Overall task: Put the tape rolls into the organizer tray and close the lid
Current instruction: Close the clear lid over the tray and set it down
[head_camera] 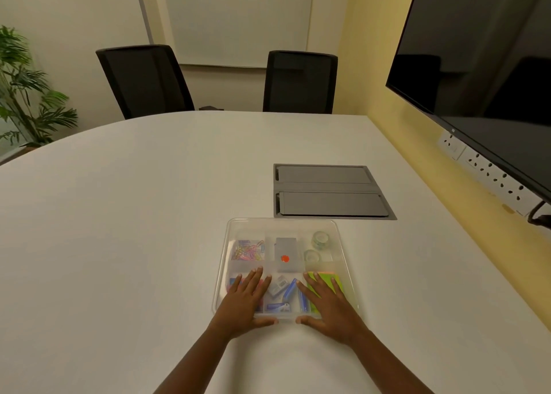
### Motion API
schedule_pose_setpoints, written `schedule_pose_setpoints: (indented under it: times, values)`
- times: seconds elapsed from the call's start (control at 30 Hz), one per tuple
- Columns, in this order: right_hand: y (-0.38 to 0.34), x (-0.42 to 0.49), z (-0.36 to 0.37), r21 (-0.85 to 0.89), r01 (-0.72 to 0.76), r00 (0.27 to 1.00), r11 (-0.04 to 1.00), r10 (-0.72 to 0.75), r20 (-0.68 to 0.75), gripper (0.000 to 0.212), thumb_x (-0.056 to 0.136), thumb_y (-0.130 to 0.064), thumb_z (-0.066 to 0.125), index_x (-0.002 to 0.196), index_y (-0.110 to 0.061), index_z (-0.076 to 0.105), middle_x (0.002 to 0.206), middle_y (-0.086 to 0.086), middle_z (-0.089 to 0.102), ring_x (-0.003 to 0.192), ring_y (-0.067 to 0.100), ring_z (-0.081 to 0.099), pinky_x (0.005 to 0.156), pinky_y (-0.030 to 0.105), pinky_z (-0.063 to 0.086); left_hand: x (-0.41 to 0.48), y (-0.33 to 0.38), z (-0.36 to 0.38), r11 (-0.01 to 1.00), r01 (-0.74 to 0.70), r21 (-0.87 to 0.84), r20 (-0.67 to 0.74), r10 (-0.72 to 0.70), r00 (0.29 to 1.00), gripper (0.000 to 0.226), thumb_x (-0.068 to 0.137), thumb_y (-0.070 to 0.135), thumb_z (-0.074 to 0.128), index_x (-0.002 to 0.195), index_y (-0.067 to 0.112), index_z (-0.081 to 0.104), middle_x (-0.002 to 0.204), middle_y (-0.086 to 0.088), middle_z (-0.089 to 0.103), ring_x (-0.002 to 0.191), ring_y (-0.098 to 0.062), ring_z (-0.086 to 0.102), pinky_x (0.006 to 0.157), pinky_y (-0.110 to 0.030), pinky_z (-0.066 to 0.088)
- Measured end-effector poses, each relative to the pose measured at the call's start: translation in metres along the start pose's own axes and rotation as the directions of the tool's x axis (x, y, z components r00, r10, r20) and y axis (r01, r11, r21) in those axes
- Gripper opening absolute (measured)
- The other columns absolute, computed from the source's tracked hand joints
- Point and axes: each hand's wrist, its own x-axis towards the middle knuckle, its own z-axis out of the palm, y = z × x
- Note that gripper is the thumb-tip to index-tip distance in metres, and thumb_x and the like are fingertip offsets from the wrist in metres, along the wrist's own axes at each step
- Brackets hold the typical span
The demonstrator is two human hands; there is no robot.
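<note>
Our left hand point(243, 302) and right hand point(329, 304) flat, fingers spread, gripping nothing, pressing the clear lid point(283, 223) on the organizer tray point(219, 292), two tape rolls point(319, 240) seemingly in its far-right compartment, white table point(134, 215) beneath.

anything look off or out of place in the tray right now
Nothing stands out. Both tape rolls sit in the far right compartment of the organizer tray, the clear lid lies square on top, and the left hand and right hand rest flat on it.
</note>
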Motion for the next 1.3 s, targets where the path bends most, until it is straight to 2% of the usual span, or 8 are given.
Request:
schedule_pose_setpoints:
  times: [0.27, 0.5, 0.63, 0.73, 0.93, 1.1, 1.17, 1.3]
  values:
    - [0.013, 0.032, -0.007, 0.051, -0.052, 0.999, 0.997, 0.052, 0.006, 0.076, 0.088, -0.062, 0.037, 0.148, -0.030, 0.004, 0.160, -0.001, -0.003, 0.148, 0.018, -0.006, 0.120, 0.044, -0.006, 0.043, -0.019, -0.004, 1.000, 0.026, 0.001, -0.022, -0.025, 0.999, 0.112, 0.053, 0.085, 0.008, 0.143, 0.022, -0.011, 0.156, -0.007, -0.013, 0.144, -0.025, -0.010, 0.118, -0.043, -0.006]
    - [0.015, 0.037, -0.003, 0.003, -0.034, 0.998, 0.999, 0.034, -0.051, 0.093, 0.070, -0.079, 0.013, 0.148, -0.030, 0.006, 0.160, 0.001, 0.000, 0.148, 0.021, -0.003, 0.111, 0.034, -0.022, 0.050, -0.023, -0.002, 1.000, 0.019, 0.017, -0.031, -0.019, 0.999, 0.109, 0.055, 0.085, 0.005, 0.142, 0.022, -0.012, 0.156, -0.008, -0.013, 0.144, -0.025, -0.011, 0.117, -0.042, -0.009]
    - [0.009, 0.037, -0.011, -0.093, -0.051, 0.987, 0.994, 0.036, -0.154, 0.088, 0.077, -0.075, 0.004, 0.144, -0.026, 0.031, 0.154, 0.007, 0.031, 0.141, 0.027, 0.030, 0.108, 0.033, -0.017, 0.049, -0.021, -0.004, 1.000, 0.024, 0.009, -0.034, -0.024, 0.999, 0.110, 0.053, 0.084, 0.003, 0.143, 0.022, -0.011, 0.156, -0.008, -0.012, 0.144, -0.025, -0.010, 0.117, -0.042, -0.009]
    - [0.012, 0.038, -0.006, -0.029, -0.085, 0.996, 0.996, 0.085, 0.021, 0.082, 0.080, -0.072, 0.019, 0.148, -0.030, 0.003, 0.160, 0.002, -0.003, 0.148, 0.021, -0.003, 0.117, 0.039, -0.014, 0.046, -0.017, -0.004, 0.999, 0.049, -0.001, -0.035, -0.049, 0.998, 0.111, 0.051, 0.083, 0.001, 0.143, 0.022, -0.010, 0.156, -0.009, -0.012, 0.144, -0.026, -0.010, 0.118, -0.043, -0.008]
    - [0.001, 0.038, -0.018, 0.088, -0.185, 0.980, 0.979, 0.177, 0.092, 0.079, 0.083, -0.071, 0.021, 0.148, -0.029, 0.007, 0.161, 0.000, 0.002, 0.148, 0.019, -0.001, 0.120, 0.047, 0.000, 0.041, -0.003, -0.010, 0.982, 0.138, -0.131, -0.028, -0.143, 0.989, 0.128, 0.038, 0.089, -0.018, 0.144, 0.020, -0.005, 0.157, -0.008, -0.009, 0.145, -0.027, -0.008, 0.118, -0.048, -0.003]
    - [-0.013, 0.041, -0.019, 0.093, -0.326, 0.942, 0.941, 0.331, -0.045, 0.060, 0.096, -0.050, 0.030, 0.148, -0.024, 0.014, 0.160, 0.001, 0.010, 0.148, 0.018, 0.007, 0.120, 0.046, 0.007, 0.044, 0.014, -0.012, 0.949, 0.270, -0.162, -0.081, -0.285, 0.955, 0.076, 0.090, 0.059, 0.019, 0.143, 0.013, -0.007, 0.157, -0.008, -0.008, 0.145, -0.023, -0.008, 0.119, -0.044, -0.003]
    - [-0.020, 0.040, -0.019, 0.083, -0.356, 0.928, 0.931, 0.362, -0.085, 0.061, 0.097, -0.049, 0.028, 0.148, -0.021, 0.010, 0.160, 0.004, 0.008, 0.148, 0.020, 0.006, 0.120, 0.046, 0.007, 0.040, 0.021, -0.013, 0.948, 0.286, -0.140, -0.118, -0.303, 0.946, 0.077, 0.087, 0.063, 0.009, 0.143, 0.013, -0.009, 0.157, -0.008, -0.008, 0.145, -0.023, -0.008, 0.118, -0.042, -0.004]
    - [-0.032, 0.032, -0.013, 0.090, -0.379, 0.915, 0.921, 0.388, -0.112, 0.064, 0.097, -0.048, 0.026, 0.149, -0.018, 0.004, 0.160, 0.007, 0.005, 0.148, 0.022, 0.003, 0.121, 0.044, 0.007, 0.030, 0.036, -0.006, 0.947, 0.288, -0.141, -0.196, -0.312, 0.930, 0.117, 0.046, 0.073, -0.039, 0.143, 0.014, -0.010, 0.157, -0.006, -0.008, 0.145, -0.022, -0.008, 0.118, -0.039, -0.006]
